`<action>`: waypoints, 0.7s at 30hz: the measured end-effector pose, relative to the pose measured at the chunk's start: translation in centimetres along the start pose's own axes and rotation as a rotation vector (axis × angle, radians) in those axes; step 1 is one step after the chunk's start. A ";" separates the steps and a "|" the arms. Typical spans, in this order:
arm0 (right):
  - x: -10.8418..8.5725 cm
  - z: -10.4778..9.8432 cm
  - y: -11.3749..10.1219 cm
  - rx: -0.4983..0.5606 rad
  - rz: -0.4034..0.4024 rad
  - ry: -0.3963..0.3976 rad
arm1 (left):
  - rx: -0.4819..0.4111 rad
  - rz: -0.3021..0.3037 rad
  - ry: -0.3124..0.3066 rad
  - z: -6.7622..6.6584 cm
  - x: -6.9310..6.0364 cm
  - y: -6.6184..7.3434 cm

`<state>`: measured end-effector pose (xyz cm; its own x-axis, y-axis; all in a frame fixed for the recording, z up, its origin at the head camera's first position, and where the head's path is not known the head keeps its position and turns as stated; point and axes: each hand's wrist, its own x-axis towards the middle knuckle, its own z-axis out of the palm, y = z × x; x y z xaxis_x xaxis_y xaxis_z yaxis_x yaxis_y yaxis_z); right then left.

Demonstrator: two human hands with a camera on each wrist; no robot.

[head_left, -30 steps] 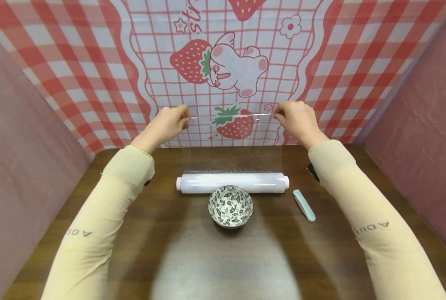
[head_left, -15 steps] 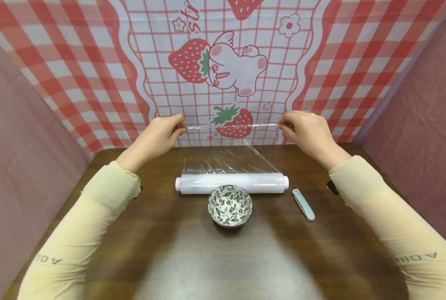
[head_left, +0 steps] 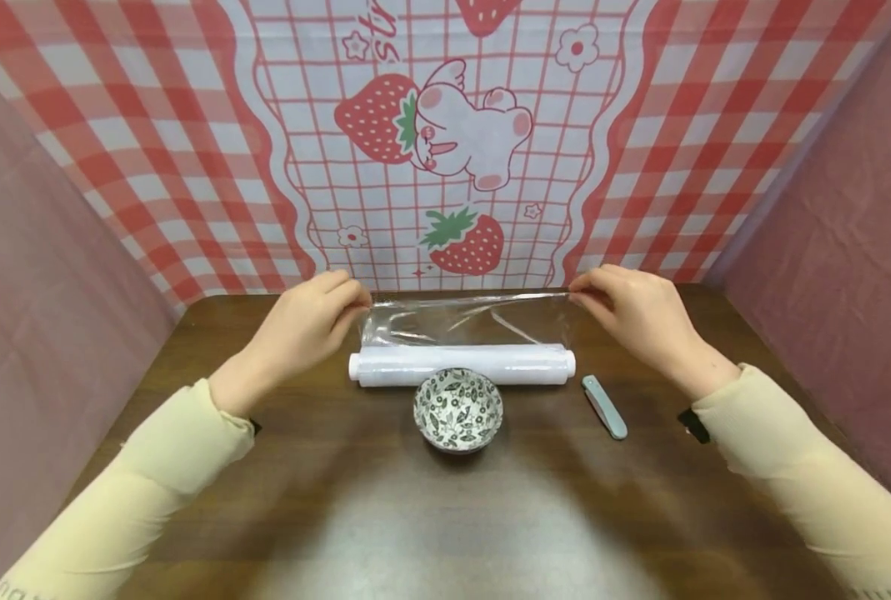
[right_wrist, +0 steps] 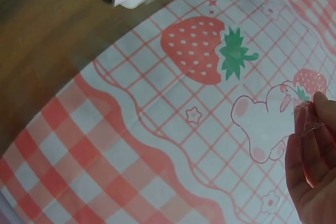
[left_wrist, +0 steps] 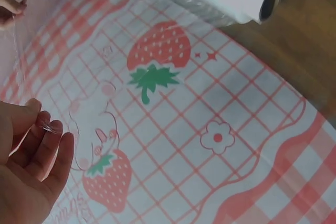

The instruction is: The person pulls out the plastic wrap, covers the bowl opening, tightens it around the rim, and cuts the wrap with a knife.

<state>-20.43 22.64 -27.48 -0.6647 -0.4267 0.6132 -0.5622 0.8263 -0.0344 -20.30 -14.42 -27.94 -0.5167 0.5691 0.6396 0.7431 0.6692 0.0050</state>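
Note:
A sheet of clear plastic film (head_left: 468,321) stretches between both hands, its lower part reaching the white roll (head_left: 392,367) on the table. The left hand (head_left: 302,325) pinches the film's left corner; in the left wrist view that hand (left_wrist: 31,161) has film between thumb and fingertips. At the right corner the right hand (head_left: 636,317) pinches the film, and the right wrist view shows crumpled film in that hand's (right_wrist: 315,156) fingertips. Just in front of the roll stands a patterned bowl (head_left: 458,412), which overlaps the roll's front in the head view.
A pale blue-green folded tool (head_left: 605,407) lies right of the roll on the brown wooden table (head_left: 445,533). A red-and-white strawberry cloth (head_left: 483,142) hangs behind the table, with pink cloth (head_left: 32,250) at both sides.
Both hands have come down from in front of the hanging cloth towards the roll and moved slightly apart. The film between them has lowered too; roll, bowl and folded tool stay in place.

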 end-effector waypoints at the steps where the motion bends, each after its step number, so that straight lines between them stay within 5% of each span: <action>1: -0.3 -0.1 -0.1 0.007 0.000 0.001 | -0.005 0.021 0.012 0.0 -0.3 0.2; 10: -3.3 -0.7 -1.3 0.157 -0.005 0.025 | -0.045 0.098 0.034 0.2 -3.2 1.6; 21: -6.3 -0.2 -2.8 0.283 -0.054 0.009 | -0.080 0.085 0.007 0.7 -6.2 2.9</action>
<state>-14.55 23.08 -31.10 -0.6266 -0.4626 0.6272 -0.7122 0.6667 -0.2197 -15.23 -15.69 -32.41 -0.4474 0.6190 0.6455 0.8160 0.5779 0.0115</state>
